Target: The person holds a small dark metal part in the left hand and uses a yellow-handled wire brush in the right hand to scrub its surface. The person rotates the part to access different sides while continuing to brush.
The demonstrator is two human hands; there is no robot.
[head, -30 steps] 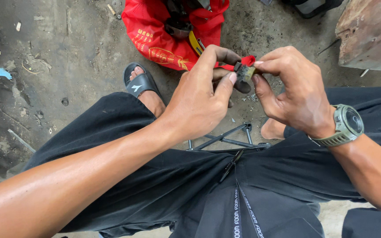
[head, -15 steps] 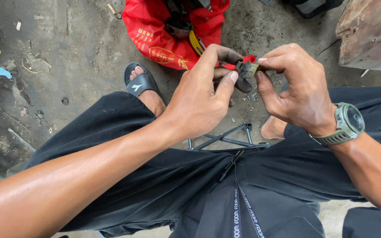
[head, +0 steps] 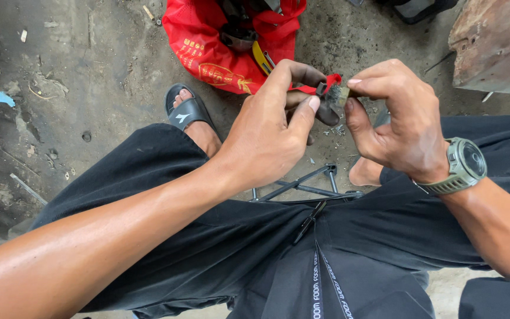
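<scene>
- Head view: the left hand [head: 267, 142] is closed around a red-handled tool [head: 320, 88], fingers curled over the handle and the thumb pressed near its tip.
- The right hand [head: 394, 121] pinches a small dark metal part [head: 339, 94] between thumb and fingers, right at the end of the tool; the two hands meet there, above the floor and in front of the knees.
- What the part is exactly cannot be told; it is small and half covered by fingertips.
- A grey-green wristwatch [head: 464, 165] sits on the right wrist.
- Far, beyond the hands, a red bag [head: 208, 53] lies open on the concrete floor [head: 90, 77]; inside it show dark tools and a yellow handle [head: 261, 59], packed close together.
- Just left of the hands, a foot in a black slide sandal [head: 187, 109] rests on the floor, near the bag's near edge.
- Below the hands, a thin black metal frame [head: 308, 186] lies between the legs, which wear black trousers [head: 219, 236].
- Far right, a rusty block [head: 494, 47] juts in, well apart from the hands.
- The floor to the left is open, with only scraps and a blue bit [head: 1, 97] near the left edge.
</scene>
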